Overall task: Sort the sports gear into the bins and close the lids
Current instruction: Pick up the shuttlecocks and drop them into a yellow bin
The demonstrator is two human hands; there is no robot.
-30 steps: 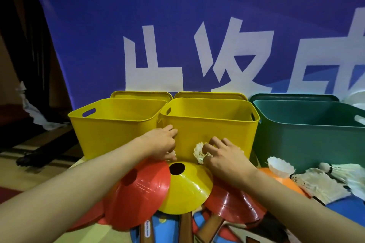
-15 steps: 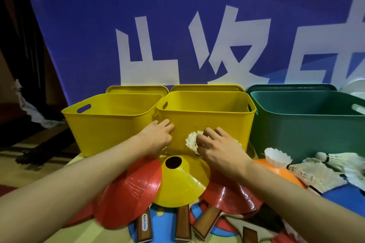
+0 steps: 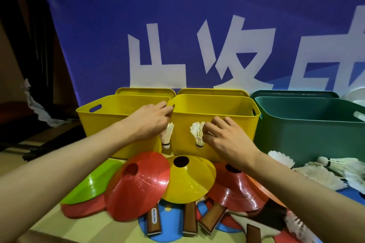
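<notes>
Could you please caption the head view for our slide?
Left hand and right hand each lift a shuttlecock before open yellow bins.

We have a single view, worn on the person's head, looking forward and slightly down along both forearms, so the left hand (image 3: 152, 122) and right hand (image 3: 227, 140) enter from the bottom corners and meet mid-frame. It sits close: the three bins, with the middle yellow bin (image 3: 215, 124) dead ahead, fill the centre, and the blue banner (image 3: 177, 25) fills the top. The wide lens bends the edges; we have no second view to overlap with.
</notes>
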